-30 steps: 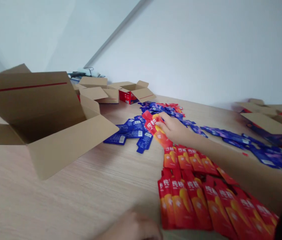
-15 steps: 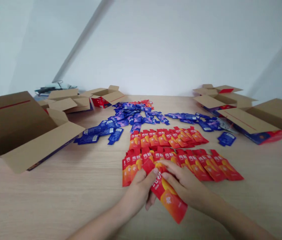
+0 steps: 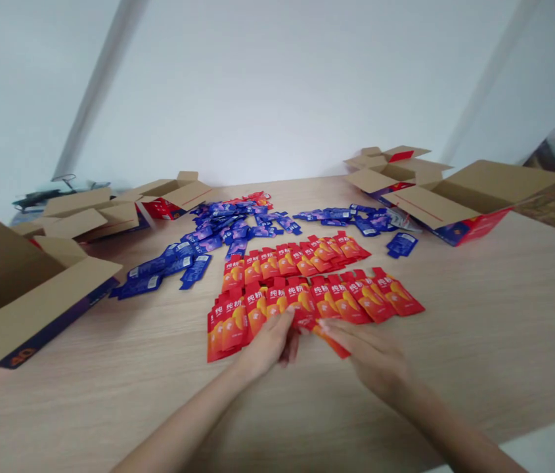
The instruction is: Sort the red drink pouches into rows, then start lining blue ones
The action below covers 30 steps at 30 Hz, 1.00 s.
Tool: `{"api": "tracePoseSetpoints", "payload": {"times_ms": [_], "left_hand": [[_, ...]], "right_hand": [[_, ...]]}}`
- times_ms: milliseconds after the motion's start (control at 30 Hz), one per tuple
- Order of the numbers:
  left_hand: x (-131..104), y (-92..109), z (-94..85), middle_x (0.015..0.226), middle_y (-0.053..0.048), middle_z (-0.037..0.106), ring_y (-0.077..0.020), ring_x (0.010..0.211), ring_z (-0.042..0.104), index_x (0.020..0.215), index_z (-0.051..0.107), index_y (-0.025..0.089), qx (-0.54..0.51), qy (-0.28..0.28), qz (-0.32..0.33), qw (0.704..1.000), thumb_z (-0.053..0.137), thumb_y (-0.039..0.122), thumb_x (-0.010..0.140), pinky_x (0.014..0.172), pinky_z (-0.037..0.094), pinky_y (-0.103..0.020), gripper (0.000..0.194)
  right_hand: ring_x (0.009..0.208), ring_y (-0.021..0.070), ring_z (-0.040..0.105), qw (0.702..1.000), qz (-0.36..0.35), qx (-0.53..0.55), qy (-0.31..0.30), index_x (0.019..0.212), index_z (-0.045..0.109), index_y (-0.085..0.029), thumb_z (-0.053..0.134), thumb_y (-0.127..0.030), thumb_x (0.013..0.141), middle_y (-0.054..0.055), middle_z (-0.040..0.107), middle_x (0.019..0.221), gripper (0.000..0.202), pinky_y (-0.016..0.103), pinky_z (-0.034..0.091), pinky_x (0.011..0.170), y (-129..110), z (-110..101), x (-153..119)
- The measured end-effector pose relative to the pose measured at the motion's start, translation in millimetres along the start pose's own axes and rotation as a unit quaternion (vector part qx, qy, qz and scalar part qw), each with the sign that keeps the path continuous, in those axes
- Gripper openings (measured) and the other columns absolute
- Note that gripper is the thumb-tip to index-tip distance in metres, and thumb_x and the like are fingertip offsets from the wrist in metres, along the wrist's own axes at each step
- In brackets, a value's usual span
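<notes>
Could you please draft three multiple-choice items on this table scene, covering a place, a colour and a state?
1. Where do the blue sachets lie?
A. beyond the red rows
B. inside the left box
C. under the hands

2. What colour are the sachets in the rows nearest the hands?
A. green
B. red and orange
C. white

3. How do the cardboard boxes stand?
A. taped shut
B. flattened
C. flaps open

Answers: 1 A, they spread farther up the table than the red sachets. 2 B, the left hand and right hand rest at the red and orange rows. 3 C, the left box and right box show raised flaps.
</notes>
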<state>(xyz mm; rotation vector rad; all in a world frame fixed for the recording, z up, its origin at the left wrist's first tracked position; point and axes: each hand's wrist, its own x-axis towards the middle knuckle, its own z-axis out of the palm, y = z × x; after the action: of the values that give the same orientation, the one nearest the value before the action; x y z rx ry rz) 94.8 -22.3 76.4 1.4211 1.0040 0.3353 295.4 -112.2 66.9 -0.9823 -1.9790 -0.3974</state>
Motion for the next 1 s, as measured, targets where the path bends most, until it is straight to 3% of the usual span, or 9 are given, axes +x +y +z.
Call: {"api": "tracePoseSetpoints", "payload": {"times_ms": [133,300,400,500,633,767,833,933,1000], "left_hand": [[4.6,3.3,-5.7,0.056,0.001,0.051,-0.0157,0.054,0.05,0.073,0.059,0.02,0.195,0.035,0.088,0.976,0.032,0.042,0.098,0.059,0.039,-0.027,0.043],[-4.9,-1.4,3.5,0.079,-0.003,0.065,-0.0184,0.072,0.06,0.085,0.062,0.02,0.338,0.0,0.106,0.935,0.037,0.027,0.094,0.067,0.041,-0.028,0.027],[-16.0,-5.5,13.8,0.084,-0.004,0.069,-0.0196,0.08,0.063,0.085,0.062,0.021,0.37,0.0,0.129,0.92,0.039,0.025,0.094,0.072,0.041,-0.028,0.026],[-26.9,-7.3,19.0,0.075,-0.002,0.065,-0.0174,0.072,0.061,0.075,0.058,0.02,0.366,-0.031,0.149,0.918,0.042,0.023,0.093,0.066,0.038,-0.026,0.024],[-40.7,-0.5,9.8,0.062,0.002,0.056,-0.0147,0.059,0.053,0.069,0.054,0.021,0.329,-0.054,0.171,0.927,0.046,0.018,0.091,0.057,0.032,-0.026,0.024],[-48.4,20.3,-23.6,0.063,0.002,0.059,-0.0154,0.059,0.054,0.073,0.06,0.023,0.299,-0.023,0.206,0.931,0.044,0.018,0.093,0.056,0.032,-0.026,0.025],[-41.3,34.8,-51.0,0.062,0.002,0.057,-0.0151,0.057,0.052,0.069,0.058,0.022,0.319,0.011,0.223,0.921,0.044,0.02,0.093,0.055,0.03,-0.025,0.028],[-5.9,58.1,-106.0,0.063,0.001,0.06,-0.0159,0.058,0.053,0.071,0.061,0.021,0.372,0.078,0.228,0.896,0.043,0.023,0.092,0.056,0.034,-0.026,0.028],[34.0,71.2,-150.5,0.069,0.0,0.064,-0.0169,0.066,0.059,0.075,0.066,0.019,0.437,0.146,0.211,0.862,0.042,0.022,0.091,0.06,0.039,-0.025,0.029]], "right_hand": [[0.107,0.0146,0.072,0.996,0.031,-0.051,0.067,0.146,0.054,-0.025,0.049,0.002,0.092,0.005,0.074,0.119,0.06,0.026,0.057,0.1,37.6,8.6,4.4],[0.111,0.0171,0.07,0.994,0.017,-0.102,-0.033,0.126,0.071,-0.023,0.044,-0.001,0.094,0.003,0.073,0.12,0.047,0.03,0.056,0.102,63.0,37.4,-8.6],[0.111,0.0191,0.07,0.99,0.009,-0.114,-0.084,0.12,0.073,-0.022,0.045,-0.004,0.094,0.002,0.073,0.12,0.042,0.032,0.057,0.1,62.8,49.9,-21.8],[0.11,0.0232,0.071,0.988,0.032,-0.112,-0.106,0.115,0.075,-0.019,0.054,-0.019,0.095,0.005,0.074,0.119,0.029,0.036,0.059,0.096,55.7,53.5,-27.2],[0.108,0.0269,0.071,0.984,0.07,-0.092,-0.132,0.113,0.075,-0.017,0.059,-0.035,0.092,0.009,0.075,0.116,0.031,0.04,0.06,0.09,46.4,48.6,-23.4],[0.097,0.0208,0.074,0.987,0.077,-0.079,-0.121,0.109,0.074,-0.02,0.053,-0.026,0.093,0.007,0.077,0.108,0.028,0.035,0.058,0.09,50.9,38.6,-1.5],[0.082,0.019,0.074,0.984,0.091,-0.097,-0.12,0.1,0.075,-0.021,0.048,-0.026,0.094,0.006,0.078,0.095,0.027,0.031,0.056,0.077,61.1,37.3,22.2],[0.055,0.0165,0.062,0.963,0.141,-0.132,-0.19,0.074,0.07,-0.022,0.046,-0.033,0.094,0.004,0.071,0.065,0.033,0.028,0.04,0.054,87.9,50.8,73.1],[0.051,0.0154,0.055,0.945,0.178,-0.14,-0.236,0.064,0.064,-0.021,0.046,-0.035,0.093,0.003,0.063,0.057,0.037,0.028,0.029,0.051,113.8,73.6,111.4]]}}
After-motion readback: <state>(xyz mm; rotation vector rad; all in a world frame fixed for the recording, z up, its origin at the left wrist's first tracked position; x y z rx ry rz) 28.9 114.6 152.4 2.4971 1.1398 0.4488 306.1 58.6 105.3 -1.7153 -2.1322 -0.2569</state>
